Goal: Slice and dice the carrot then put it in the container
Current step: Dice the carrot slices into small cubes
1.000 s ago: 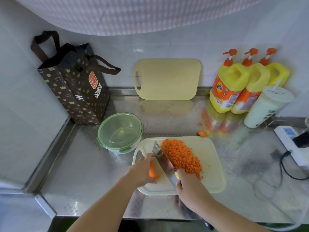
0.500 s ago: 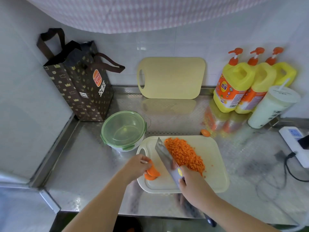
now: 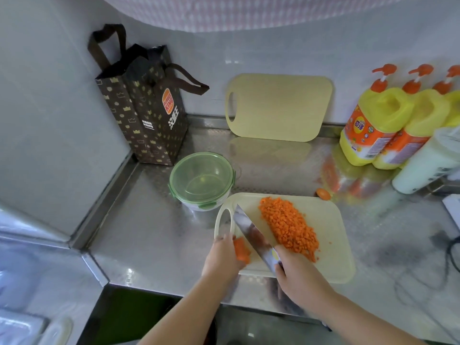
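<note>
Pinning the uncut carrot piece (image 3: 241,249) to the cutting board (image 3: 331,245) with the left grip (image 3: 221,255), fingers curled round the piece's left side, so that it is not rolling under the blade. Clamping the right grip (image 3: 298,277) on the handle of the knife (image 3: 251,232), the handle being mostly hidden inside the hand. Angling the blade from the board's near edge toward its far-left handle hole, flat side just beside the carrot piece on its right; not possible to tell whether the edge is touching the board. Judging the step in hand as slicing the last piece, most of the dicing being done already.

Leaving the diced carrot (image 3: 288,227) heaped in a long ridge across the middle of the board, to the right of the blade, apart from the cutting zone so that finished cubes are not being recut. Standing the board near the front edge of the table (image 3: 149,232), within reach of both grips. Parking the container (image 3: 202,180) just beyond the board's far-left corner, close for the later transfer; green lid appearing to be on, so probably needing removal first. Lying loose on the table past the board's far edge: one carrot end (image 3: 323,194). Leaning against the wall at the table's rear edge: a spare board (image 3: 278,107). Watching the left fingertips nearest the blade as the main hazard.
</note>
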Motion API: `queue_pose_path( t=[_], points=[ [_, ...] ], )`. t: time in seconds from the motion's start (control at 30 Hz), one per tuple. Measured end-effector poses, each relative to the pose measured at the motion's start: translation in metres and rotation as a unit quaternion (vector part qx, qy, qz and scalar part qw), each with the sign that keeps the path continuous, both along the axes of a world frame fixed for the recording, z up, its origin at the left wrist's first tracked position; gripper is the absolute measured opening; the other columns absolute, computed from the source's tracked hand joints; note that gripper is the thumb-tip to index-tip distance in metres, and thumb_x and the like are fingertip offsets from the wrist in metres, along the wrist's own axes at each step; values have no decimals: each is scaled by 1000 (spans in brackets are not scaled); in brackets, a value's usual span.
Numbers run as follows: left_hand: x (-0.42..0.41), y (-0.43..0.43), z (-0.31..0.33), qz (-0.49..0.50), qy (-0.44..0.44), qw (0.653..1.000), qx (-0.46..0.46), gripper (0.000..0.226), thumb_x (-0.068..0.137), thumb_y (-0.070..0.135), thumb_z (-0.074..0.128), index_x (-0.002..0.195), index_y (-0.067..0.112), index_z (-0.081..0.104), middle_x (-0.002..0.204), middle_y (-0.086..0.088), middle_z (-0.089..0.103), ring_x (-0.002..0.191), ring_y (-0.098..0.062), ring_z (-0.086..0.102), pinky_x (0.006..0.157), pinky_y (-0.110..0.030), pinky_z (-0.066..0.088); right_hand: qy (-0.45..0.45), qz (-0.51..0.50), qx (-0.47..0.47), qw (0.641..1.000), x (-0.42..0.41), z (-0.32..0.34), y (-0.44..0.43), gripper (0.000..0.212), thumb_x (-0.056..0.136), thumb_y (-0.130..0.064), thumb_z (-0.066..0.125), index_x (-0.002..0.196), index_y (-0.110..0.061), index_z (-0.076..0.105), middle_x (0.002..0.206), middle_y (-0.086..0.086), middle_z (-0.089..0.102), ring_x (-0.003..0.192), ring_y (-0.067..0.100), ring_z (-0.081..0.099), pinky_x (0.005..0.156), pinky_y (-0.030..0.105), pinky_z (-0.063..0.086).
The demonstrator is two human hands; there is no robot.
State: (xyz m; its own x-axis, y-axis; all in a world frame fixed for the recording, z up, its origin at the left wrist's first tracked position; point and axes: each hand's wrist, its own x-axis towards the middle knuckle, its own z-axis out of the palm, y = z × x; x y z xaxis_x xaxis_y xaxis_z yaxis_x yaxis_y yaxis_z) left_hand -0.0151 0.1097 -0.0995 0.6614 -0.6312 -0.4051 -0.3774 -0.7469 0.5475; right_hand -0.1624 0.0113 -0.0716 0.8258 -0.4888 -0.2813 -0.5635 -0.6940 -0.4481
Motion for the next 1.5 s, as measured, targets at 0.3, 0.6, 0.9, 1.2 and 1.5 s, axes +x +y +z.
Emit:
queue_pose_path(
  t=[0.3, 0.6, 0.9, 1.2, 1.5],
  points=[
    [-7, -16, 3, 8, 21, 996, -91, 42, 81, 16, 70, 120, 19, 55, 115, 1, 53, 92, -18, 62, 84, -32, 52, -9, -22, -34, 999, -10, -4, 0, 15, 99, -24, 36, 111, -18, 42, 77, -3, 45, 70, 17, 45, 52, 25, 31],
    [-12, -14, -1, 108, 75, 981, -143, 24, 87, 9, 60, 106, 22, 64, 97, 9, 59, 91, -14, 61, 70, -19, 41, -48, -29, -19, 998, -2, -5, 18, 31, 99, -21, 38, 130, -22, 39, 85, -4, 50, 78, 13, 56, 61, 22, 35],
    [-14, -19, -4, 162, 92, 975, -121, 12, 90, 22, 60, 101, 19, 63, 85, 10, 61, 77, -7, 57, 64, -19, 41, -32, 1, -41, 999, -5, -2, 18, 35, 97, -21, 39, 132, -24, 37, 100, -7, 59, 71, 5, 49, 56, 15, 33],
    [-5, -33, 0, 113, 87, 987, -71, 24, 86, 27, 64, 104, 13, 61, 96, 0, 64, 93, -21, 61, 84, -32, 51, -25, -30, 2, 999, -3, -6, 6, 15, 100, -22, 37, 112, -24, 44, 81, -7, 58, 65, 5, 58, 59, 16, 44],
    [-10, -37, 1, 8, -27, 1000, 3, 39, 84, 28, 66, 117, 16, 50, 116, -1, 45, 94, -19, 56, 81, -33, 50, -36, -25, -5, 999, -2, -4, 4, 8, 99, -21, 37, 104, -24, 43, 77, -9, 55, 61, 4, 55, 56, 15, 39]
  ],
)
